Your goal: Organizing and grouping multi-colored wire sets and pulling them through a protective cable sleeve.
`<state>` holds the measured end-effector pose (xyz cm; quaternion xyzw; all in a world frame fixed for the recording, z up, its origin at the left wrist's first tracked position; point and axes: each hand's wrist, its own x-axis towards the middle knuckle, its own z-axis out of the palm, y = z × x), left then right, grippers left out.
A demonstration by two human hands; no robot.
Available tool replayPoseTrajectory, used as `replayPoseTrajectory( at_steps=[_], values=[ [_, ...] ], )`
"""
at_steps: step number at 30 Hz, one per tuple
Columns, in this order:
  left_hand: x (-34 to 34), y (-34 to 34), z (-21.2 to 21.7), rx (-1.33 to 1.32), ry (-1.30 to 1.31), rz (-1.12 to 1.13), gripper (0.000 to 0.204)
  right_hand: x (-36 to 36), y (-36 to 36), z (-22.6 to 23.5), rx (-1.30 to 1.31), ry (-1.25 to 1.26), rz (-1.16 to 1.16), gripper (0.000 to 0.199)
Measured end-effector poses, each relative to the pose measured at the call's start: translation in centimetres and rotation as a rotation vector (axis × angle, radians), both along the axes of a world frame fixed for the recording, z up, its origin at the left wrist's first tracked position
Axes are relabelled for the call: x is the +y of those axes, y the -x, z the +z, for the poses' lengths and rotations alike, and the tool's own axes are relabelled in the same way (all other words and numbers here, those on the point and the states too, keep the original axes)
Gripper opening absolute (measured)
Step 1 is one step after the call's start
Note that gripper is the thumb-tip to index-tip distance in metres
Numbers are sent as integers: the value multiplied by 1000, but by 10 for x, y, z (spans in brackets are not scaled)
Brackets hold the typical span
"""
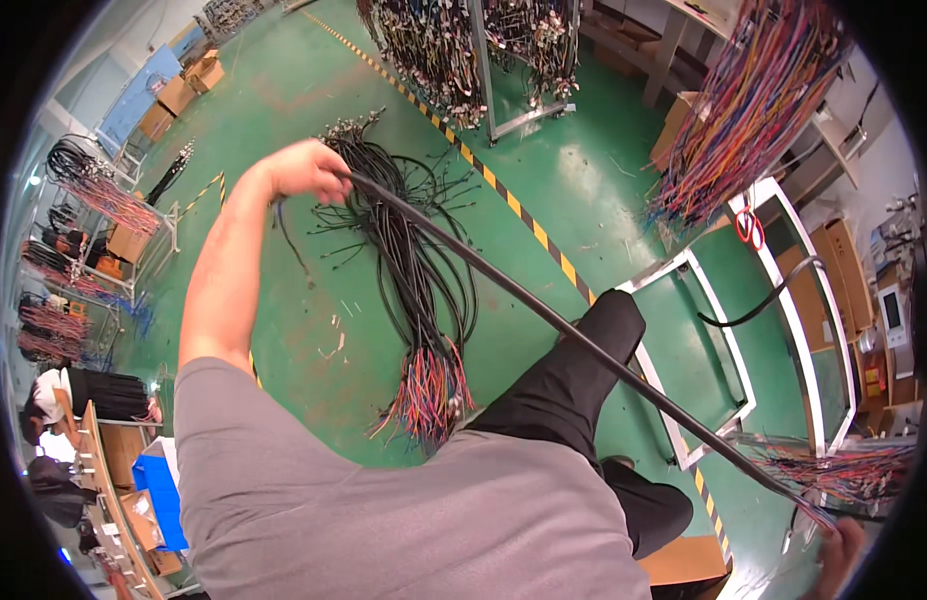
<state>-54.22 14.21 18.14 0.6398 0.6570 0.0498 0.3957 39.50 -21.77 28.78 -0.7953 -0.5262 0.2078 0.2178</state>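
The green floor (583, 170) fills most of the frame, crossed by a yellow-and-black striped line (503, 195) running from top centre toward the lower right. On it, at centre, lies a bundle of black cables (408, 260) whose coloured wire ends (428, 395) fan out near your dark-trousered leg (573, 385). A white frame (743, 330) sits at right, with racks of coloured wires (753, 110) in the upper right. You hold one long black cable (543, 315) stretched diagonally across the frame: your left hand (308, 170), upper centre-left, is closed around one end, and your right hand (838, 555), at the lower right edge, grips the other where coloured strands emerge.
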Motion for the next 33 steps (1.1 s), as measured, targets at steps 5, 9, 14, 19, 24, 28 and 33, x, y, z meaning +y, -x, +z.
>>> replayPoseTrajectory(
  at_steps=[5,9,14,19,24,28,33],
  values=[
    [94,132,49,446,-640,75,23,107,152,-66,278,160,226,18],
    [110,197,123,832,-958,257,24,174,237,-104,475,404,402,18],
    [112,117,91,1384,-537,563,88,240,346,-157,690,495,740,21],
    [61,-35,-97,-8,-456,-597,89,315,516,-242,1157,673,731,26],
    [-51,-113,-337,104,-252,-536,9,311,611,-427,806,554,842,33],
    [-128,-64,-429,396,-149,-512,14,255,573,-444,84,119,1316,33],
    [-180,-79,-465,614,209,-715,22,244,534,-409,392,622,1341,25]
  ],
)
